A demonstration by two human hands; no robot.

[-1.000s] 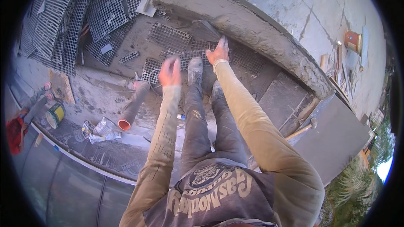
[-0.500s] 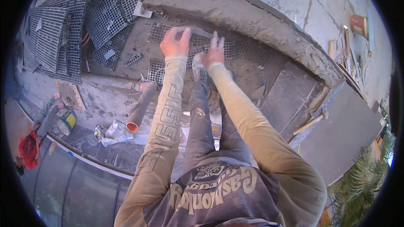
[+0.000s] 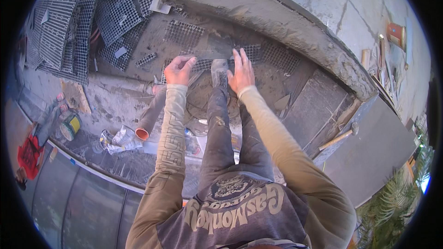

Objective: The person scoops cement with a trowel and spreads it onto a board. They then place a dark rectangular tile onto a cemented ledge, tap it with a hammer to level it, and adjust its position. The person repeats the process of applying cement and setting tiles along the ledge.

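Observation:
My left hand [image 3: 179, 69] is closed, thumb and fingertips pinching the near left corner of a thin, flat grey piece [image 3: 220, 47]. Its exact kind does not show; it blends with the dusty ground behind. My right hand [image 3: 241, 70] has its fingers stretched out by the piece's right edge; whether they touch it I cannot tell. Just under the piece is my dusty shoe [image 3: 219, 67]. Black plastic grid panels lie on the dirt around the hands, one grid panel [image 3: 184, 33] beyond the left hand and another grid panel [image 3: 280, 57] right of the right hand.
A stack of black grid sheets [image 3: 55, 32] fills the far left. Along the back curves a rough mortar kerb [image 3: 277, 14]. An orange-ended pipe [image 3: 147, 122] stands left of my legs. At right are a pointed trowel [image 3: 282, 103] and a hammer [image 3: 339, 137]. Another person [image 3: 31, 157] is far left.
Both hands have come nearer to me, and the left has shifted left. The flat grey piece now shows its broad face instead of a thin edge. My right hand's fingers have straightened.

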